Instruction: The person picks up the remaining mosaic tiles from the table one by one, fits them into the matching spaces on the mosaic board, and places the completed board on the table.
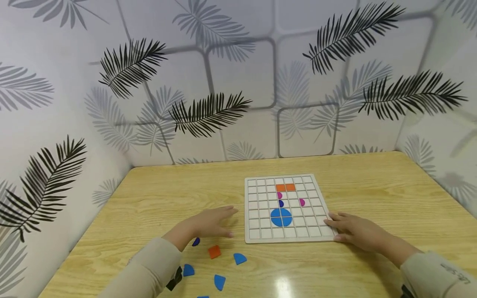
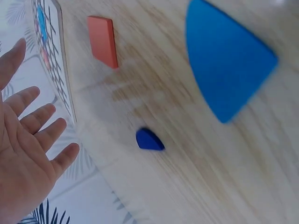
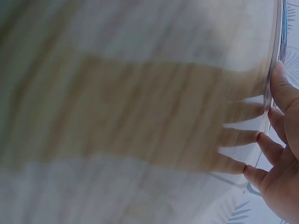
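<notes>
Head: left hand (image 1: 209,222), fingers wide, hovers empty beside the gridded board (image 1: 255,234) on the tabletop (image 1: 320,275); right hand (image 1: 355,231), fingers extended, touches its right edge | Left wrist: orange square (image 2: 102,42) and dark-blue half-disc (image 2: 149,140) lie clear of the spread fingers | Right wrist: fingertips (image 3: 254,174) sit at the edge; light pressure should steady the board without shifting it.

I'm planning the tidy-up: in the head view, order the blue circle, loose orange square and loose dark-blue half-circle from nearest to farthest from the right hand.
1. Blue circle, on the grid board the right hand touches.
2. Loose orange square, left of the grid board.
3. Loose dark-blue half-circle, farther left.
</notes>
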Available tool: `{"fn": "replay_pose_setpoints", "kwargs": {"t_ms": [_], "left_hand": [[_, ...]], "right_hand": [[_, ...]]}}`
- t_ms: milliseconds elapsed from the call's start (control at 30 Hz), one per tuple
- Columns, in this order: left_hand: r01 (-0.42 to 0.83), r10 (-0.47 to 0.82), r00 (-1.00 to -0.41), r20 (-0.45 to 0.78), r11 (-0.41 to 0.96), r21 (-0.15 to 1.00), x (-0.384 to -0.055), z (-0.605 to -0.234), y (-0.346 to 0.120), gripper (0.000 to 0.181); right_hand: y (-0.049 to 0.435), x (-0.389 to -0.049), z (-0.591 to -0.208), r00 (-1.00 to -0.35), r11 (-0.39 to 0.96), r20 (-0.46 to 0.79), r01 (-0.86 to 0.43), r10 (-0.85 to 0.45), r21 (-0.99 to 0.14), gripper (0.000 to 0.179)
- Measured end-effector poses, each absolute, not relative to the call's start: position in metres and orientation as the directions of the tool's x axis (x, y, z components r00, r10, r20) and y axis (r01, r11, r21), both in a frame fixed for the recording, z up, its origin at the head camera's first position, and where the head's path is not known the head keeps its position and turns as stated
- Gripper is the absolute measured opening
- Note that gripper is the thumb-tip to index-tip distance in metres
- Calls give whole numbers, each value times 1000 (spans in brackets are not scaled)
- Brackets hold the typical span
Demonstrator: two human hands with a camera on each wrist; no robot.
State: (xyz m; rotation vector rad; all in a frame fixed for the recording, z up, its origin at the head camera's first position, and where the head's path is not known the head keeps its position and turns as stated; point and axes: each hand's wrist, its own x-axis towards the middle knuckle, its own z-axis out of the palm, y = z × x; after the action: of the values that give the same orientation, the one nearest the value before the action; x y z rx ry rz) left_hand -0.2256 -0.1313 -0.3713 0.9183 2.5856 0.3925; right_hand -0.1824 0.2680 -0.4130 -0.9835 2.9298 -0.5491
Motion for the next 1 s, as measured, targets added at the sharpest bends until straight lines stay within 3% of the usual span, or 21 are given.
{"fn": "replay_pose_setpoints", "kwargs": {"t_ms": [367, 600, 1000], "left_hand": [[436, 601, -774, -201, 734, 521, -203, -364, -164, 65], [377, 554, -811, -189, 741, 556, -189, -361, -187, 60], [311, 554, -806, -208, 695, 648, -167, -358, -214, 54]], "right_hand": [[269, -184, -416, -812, 738, 86, -564, -577, -370, 52], [269, -183, -417, -808, 733, 92, -571, -583, -369, 52], [267, -183, -413, -822, 732, 78, -542, -564, -412, 52]]}}
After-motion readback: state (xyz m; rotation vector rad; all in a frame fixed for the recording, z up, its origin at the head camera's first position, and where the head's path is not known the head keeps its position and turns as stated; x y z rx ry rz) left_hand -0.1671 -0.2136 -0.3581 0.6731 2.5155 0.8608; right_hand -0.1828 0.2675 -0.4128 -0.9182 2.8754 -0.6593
